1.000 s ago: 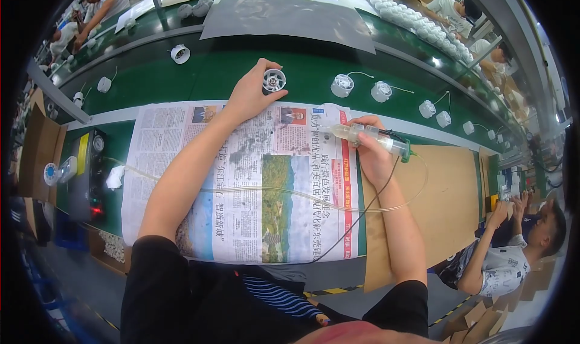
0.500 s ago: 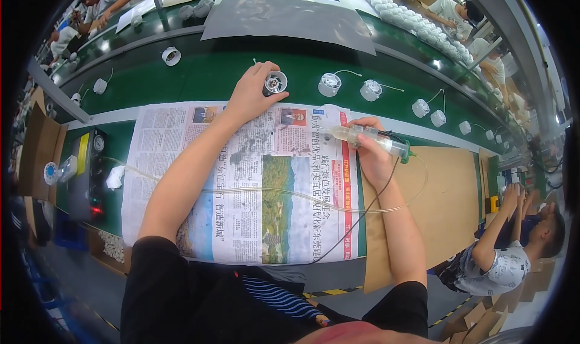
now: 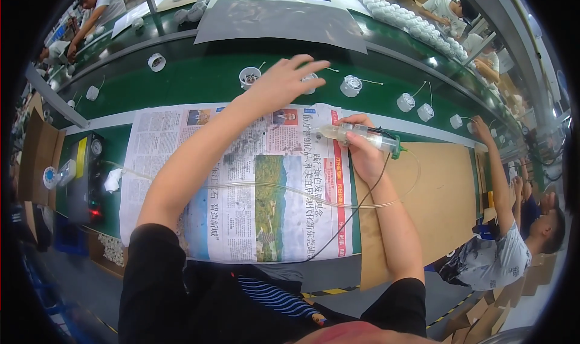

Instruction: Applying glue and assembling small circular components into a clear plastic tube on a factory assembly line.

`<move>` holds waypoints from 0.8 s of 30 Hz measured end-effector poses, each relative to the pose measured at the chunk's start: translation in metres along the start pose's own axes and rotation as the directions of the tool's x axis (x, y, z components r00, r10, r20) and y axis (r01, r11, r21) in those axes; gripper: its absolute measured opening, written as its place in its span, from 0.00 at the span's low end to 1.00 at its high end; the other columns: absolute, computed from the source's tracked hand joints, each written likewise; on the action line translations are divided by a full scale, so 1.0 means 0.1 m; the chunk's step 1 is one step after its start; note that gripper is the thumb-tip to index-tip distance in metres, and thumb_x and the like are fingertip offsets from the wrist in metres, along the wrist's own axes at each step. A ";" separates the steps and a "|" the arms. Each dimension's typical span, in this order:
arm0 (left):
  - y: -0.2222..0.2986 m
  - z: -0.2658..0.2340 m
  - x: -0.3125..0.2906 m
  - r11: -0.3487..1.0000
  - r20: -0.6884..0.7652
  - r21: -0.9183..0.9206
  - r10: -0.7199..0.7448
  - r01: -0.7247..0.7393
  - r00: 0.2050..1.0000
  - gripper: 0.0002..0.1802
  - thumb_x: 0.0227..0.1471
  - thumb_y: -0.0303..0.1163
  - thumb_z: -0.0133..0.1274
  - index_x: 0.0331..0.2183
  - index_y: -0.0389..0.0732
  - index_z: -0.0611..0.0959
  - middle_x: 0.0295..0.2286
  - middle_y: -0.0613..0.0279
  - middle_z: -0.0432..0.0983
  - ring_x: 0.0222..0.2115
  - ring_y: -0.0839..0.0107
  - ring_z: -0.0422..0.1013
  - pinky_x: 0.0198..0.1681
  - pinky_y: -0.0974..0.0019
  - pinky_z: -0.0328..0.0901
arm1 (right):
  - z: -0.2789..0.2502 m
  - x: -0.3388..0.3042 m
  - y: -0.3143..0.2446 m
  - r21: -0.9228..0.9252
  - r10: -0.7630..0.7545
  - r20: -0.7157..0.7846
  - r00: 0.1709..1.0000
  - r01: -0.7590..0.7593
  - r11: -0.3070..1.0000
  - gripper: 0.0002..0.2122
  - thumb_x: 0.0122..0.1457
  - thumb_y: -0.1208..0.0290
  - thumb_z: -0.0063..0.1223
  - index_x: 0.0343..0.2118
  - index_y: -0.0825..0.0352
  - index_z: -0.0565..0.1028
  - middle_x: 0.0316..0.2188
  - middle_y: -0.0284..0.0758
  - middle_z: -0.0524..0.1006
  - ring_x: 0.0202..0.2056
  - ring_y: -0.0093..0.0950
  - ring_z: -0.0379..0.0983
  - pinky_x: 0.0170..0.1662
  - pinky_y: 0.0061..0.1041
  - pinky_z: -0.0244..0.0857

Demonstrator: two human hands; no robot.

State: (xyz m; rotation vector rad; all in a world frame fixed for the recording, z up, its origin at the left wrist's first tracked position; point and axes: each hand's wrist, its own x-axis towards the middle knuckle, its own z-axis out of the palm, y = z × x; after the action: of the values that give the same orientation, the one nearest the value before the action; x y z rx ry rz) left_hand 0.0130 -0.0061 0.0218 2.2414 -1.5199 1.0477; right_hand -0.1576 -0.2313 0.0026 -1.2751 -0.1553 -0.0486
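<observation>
My left hand (image 3: 284, 85) is stretched out over the green belt, fingers spread and holding nothing. Partly under its fingers is a white round housing (image 3: 310, 84). Behind the wrist stands another white housing (image 3: 249, 77), its open top showing parts inside and a thin wire sticking up. In my right hand (image 3: 364, 152) lies a clear glue dispensing syringe (image 3: 368, 137), its pale tip pointing left above the newspaper (image 3: 241, 223). A thin clear tube (image 3: 290, 190) runs from the syringe's green cap, across the paper, toward a black dispenser box (image 3: 90, 175).
More white housings with wires (image 3: 351, 86) stand along the green belt (image 3: 199, 81). Brown cardboard (image 3: 423, 199) lies right of the newspaper. A crumpled white tissue (image 3: 113, 179) sits by the dispenser. At the right, a co-worker's hand (image 3: 481, 131) reaches to the belt.
My left hand has let go of the white housing and moved right to another. Belt housings have shifted left. My right hand keeps the syringe nearly still; the co-worker's arm has reached up.
</observation>
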 end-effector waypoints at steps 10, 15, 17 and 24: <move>-0.01 0.03 0.14 0.923 0.271 -0.257 -0.214 0.285 0.938 0.23 0.44 0.26 0.63 0.46 0.43 0.80 0.51 0.60 0.74 0.52 0.59 0.70 0.52 0.60 0.68 | 0.00 -0.01 -0.02 0.044 -0.017 -0.070 0.997 0.020 0.999 0.14 0.57 0.72 0.56 0.46 0.64 0.69 0.44 0.38 0.75 0.41 0.25 0.71 0.42 0.22 0.63; 0.26 -0.19 -0.27 0.387 0.366 -0.773 -0.374 0.502 0.852 0.28 0.42 0.26 0.68 0.47 0.40 0.78 0.47 0.60 0.76 0.47 0.65 0.75 0.52 0.64 0.68 | -0.02 0.00 0.02 0.232 -0.068 -0.065 0.996 0.082 0.969 0.13 0.58 0.74 0.56 0.45 0.67 0.70 0.43 0.37 0.76 0.38 0.23 0.72 0.41 0.21 0.65; 0.28 -0.18 -0.38 0.381 0.424 -0.748 -0.357 0.544 0.833 0.29 0.41 0.26 0.69 0.47 0.41 0.77 0.46 0.61 0.77 0.47 0.67 0.74 0.53 0.65 0.68 | -0.03 0.02 0.03 0.169 -0.071 -0.041 0.997 0.077 0.983 0.13 0.59 0.73 0.54 0.47 0.66 0.69 0.45 0.39 0.75 0.39 0.25 0.71 0.41 0.22 0.64; 0.29 0.00 -0.47 0.417 0.402 -0.792 -0.194 0.446 0.895 0.34 0.39 0.29 0.72 0.50 0.43 0.74 0.44 0.62 0.77 0.47 0.68 0.74 0.54 0.66 0.67 | -0.03 0.04 0.09 -0.010 -0.071 -0.036 0.997 0.071 0.997 0.13 0.61 0.72 0.53 0.47 0.66 0.69 0.46 0.41 0.75 0.37 0.25 0.71 0.40 0.23 0.64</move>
State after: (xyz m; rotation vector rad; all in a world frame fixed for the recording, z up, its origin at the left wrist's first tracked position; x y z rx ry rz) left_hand -0.0219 0.0147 -0.0155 1.7566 -1.1686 -0.2012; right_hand -0.1523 -0.2317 -0.0065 -1.2762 -0.1689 -0.1335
